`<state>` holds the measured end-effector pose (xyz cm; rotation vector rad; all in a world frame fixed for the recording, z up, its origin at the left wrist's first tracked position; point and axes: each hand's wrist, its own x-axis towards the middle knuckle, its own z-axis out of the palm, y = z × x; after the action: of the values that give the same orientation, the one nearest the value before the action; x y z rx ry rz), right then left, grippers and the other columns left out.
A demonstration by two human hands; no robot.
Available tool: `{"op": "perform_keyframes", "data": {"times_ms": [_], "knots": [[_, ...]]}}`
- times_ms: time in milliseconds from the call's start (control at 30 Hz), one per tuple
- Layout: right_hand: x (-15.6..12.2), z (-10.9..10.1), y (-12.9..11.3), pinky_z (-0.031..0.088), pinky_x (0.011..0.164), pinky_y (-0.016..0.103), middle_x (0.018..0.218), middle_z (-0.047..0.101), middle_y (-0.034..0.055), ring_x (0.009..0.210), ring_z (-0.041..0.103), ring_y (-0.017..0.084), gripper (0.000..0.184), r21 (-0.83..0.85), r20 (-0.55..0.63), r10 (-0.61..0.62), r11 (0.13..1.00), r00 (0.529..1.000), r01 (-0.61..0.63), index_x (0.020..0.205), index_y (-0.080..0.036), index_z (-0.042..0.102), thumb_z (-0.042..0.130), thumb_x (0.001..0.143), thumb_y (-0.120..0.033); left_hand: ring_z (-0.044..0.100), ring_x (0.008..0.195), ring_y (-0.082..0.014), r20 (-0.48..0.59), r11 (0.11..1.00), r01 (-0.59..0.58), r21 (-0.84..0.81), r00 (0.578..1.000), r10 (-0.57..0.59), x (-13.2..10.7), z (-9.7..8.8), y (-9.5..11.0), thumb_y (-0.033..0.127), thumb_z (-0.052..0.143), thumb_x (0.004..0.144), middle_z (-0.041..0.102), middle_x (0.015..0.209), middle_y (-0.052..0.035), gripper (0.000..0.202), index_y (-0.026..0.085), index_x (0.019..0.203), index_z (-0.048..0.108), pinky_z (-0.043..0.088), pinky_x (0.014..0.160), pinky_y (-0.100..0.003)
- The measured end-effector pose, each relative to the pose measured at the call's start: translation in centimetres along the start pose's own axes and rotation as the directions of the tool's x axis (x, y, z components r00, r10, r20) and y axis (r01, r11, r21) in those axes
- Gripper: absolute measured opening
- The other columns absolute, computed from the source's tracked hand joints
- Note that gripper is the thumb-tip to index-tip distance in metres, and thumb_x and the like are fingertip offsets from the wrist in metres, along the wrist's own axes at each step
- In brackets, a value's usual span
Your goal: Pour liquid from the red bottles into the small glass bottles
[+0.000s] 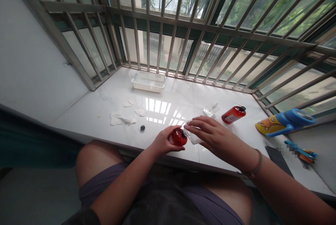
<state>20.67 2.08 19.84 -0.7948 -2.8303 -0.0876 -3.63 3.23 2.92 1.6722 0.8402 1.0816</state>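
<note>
Head view: looking down onto a white marble sill (86, 113) behind steel window bars (183, 36)
Left hand (163, 141): curling around a small red bottle (179, 137), with its fingers closed on the rounded body
Right hand (214, 134): stretching its fingers (195, 123) over a clear plastic container (193, 136); I cannot tell whether they are gripping it
Red bottle handling: seeming smooth, stiff and slippery, and probably best held around its body
Clear container handling: looking light and thin-walled, probably giving slightly under a firm grip
Position: both items are being held together just above the sill's front edge
Rest: a white plastic basket (148, 82), crumpled wipes (120, 118), a small black cap (142, 127) and a larger red bottle (233, 114) are lying or standing on the sill
</note>
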Motion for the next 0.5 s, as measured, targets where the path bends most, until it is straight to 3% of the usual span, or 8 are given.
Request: {"op": "perform_keyframes", "data": {"times_ms": [133, 233, 367, 500], "knots": [[-1.3, 1.8, 0.2, 0.057, 0.114, 0.057, 0.144, 0.063, 0.0129, 0.137, 0.059, 0.032, 0.070, 0.125, -0.078, 0.128, 0.985, 0.989, -0.118, 0.161, -0.029, 0.046, 0.066, 0.097, -0.011, 0.068, 0.130, -0.0333, -0.005, 1.000, 0.017, 0.014, 1.000, -0.017, -0.1, -0.2, 0.2, 0.040, 0.104, 0.064, 0.071, 0.142, -0.0103, 0.091, 0.028, 0.145, 0.063, 0.054, 0.114, -0.047], [-2.9, 4.0, 0.1, 0.060, 0.111, 0.056, 0.145, 0.059, 0.0147, 0.136, 0.060, 0.032, 0.073, 0.238, -0.178, 0.288, 0.940, 0.941, -0.243, 0.163, -0.031, 0.041, 0.069, 0.097, -0.019, 0.068, 0.129, -0.0331, -0.013, 0.999, 0.046, 0.015, 0.999, -0.046, -0.1, -0.1, 0.2, 0.039, 0.104, 0.063, 0.071, 0.141, -0.0101, 0.092, 0.028, 0.144, 0.063, 0.054, 0.115, -0.048], [-5.1, 7.5, -0.7, 0.058, 0.114, 0.056, 0.146, 0.053, 0.0139, 0.138, 0.058, 0.033, 0.075, 0.367, -0.259, 0.498, 0.843, 0.828, -0.392, 0.162, -0.030, 0.041, 0.074, 0.094, -0.027, 0.068, 0.131, -0.0337, -0.050, 0.993, 0.114, -0.011, 0.992, -0.114, 0.2, 0.2, -0.2, 0.039, 0.104, 0.062, 0.072, 0.139, -0.0100, 0.090, 0.027, 0.142, 0.064, 0.052, 0.117, -0.050], [-7.4, 10.9, -1.3, 0.057, 0.113, 0.058, 0.142, 0.052, 0.0124, 0.137, 0.058, 0.032, 0.069, 0.525, -0.305, 0.663, 0.716, 0.684, -0.460, 0.156, -0.028, 0.046, 0.075, 0.094, -0.037, 0.067, 0.133, -0.0346, -0.065, 0.985, 0.165, -0.053, 0.984, -0.169, 1.0, 1.0, -0.6, 0.039, 0.104, 0.062, 0.072, 0.139, -0.0105, 0.089, 0.026, 0.140, 0.064, 0.052, 0.118, -0.052]]}}
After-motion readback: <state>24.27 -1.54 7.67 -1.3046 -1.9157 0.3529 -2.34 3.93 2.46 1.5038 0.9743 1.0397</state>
